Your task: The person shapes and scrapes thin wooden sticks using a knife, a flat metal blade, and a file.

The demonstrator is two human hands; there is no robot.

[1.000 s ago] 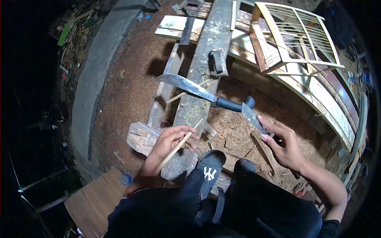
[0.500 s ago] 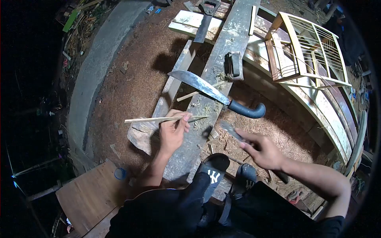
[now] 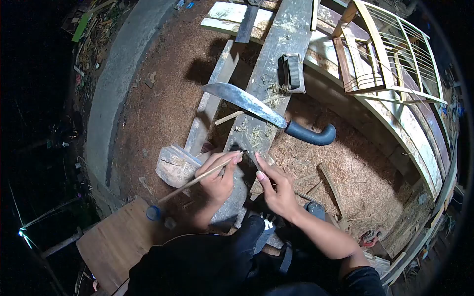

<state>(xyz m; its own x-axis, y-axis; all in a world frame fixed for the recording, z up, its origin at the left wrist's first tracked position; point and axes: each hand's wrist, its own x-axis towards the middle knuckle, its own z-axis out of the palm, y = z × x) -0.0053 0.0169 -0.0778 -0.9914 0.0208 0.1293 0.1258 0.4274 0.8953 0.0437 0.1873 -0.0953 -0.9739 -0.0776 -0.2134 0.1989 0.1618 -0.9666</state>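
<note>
My left hand (image 3: pixel 217 178) pinches a thin wooden stick (image 3: pixel 190 183), which slants down to the left from my fingers. Close beside it, my right hand (image 3: pixel 280 193) is closed on a small knife (image 3: pixel 253 159); its blade lies near the stick's upper end, and most of the handle is hidden by the hand. Whether blade and stick touch I cannot tell. Both hands are over the narrow plank (image 3: pixel 237 183). Beyond them a large machete (image 3: pixel 247 104) with a black curved handle lies across the plank, over another thin stick (image 3: pixel 229 118).
A hand plane or brush-like block (image 3: pixel 292 74) sits farther up the plank, near a saw (image 3: pixel 246 24). At the upper right a slatted wooden frame (image 3: pixel 385 49) rests on pale boards (image 3: pixel 407 126). A wood block (image 3: pixel 175 167) and plywood sheet (image 3: pixel 113 237) lie left.
My right hand has moved left with the knife, close to my left hand. The stick has tilted, its outer end now lower. The view has shifted slightly.
</note>
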